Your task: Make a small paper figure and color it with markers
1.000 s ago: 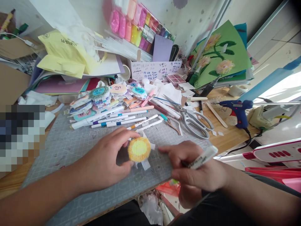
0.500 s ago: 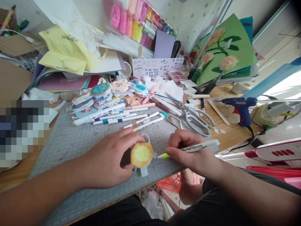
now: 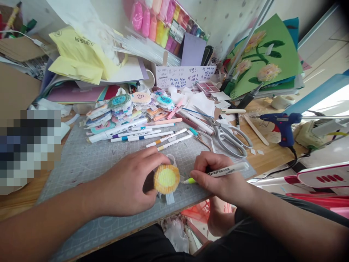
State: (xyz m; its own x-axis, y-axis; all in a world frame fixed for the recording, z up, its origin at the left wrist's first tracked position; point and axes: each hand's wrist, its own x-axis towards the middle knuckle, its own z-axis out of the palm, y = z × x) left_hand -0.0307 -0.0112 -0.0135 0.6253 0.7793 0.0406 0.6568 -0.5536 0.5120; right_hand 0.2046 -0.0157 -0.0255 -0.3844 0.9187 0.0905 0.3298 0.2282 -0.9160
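Between thumb and fingers, my left hand (image 3: 128,180) grips a small round disc (image 3: 167,179) with a textured face, orange round the rim and pale yellow in the middle. Whitish strips show above and below the disc. My right hand (image 3: 218,174) is closed on a white marker (image 3: 230,169) with a yellow-green tip. That tip points left, close to the disc's right edge. A grey cutting mat (image 3: 109,229) lies under both hands. Just beyond them are several white-barrelled markers (image 3: 144,136) and a stack of similar coloured discs (image 3: 120,102).
Large grey-handled scissors (image 3: 231,138) lie behind my right hand. A blue glue gun (image 3: 282,125) stands at the right with its cord hanging down. Yellow paper (image 3: 79,54), a card with handwriting (image 3: 185,77) and a green sheet with flowers (image 3: 264,54) crowd the back.
The view has shifted slightly. My left hand still holds the disc, its face turned a little more toward me, and the marker tip stays near its right side.
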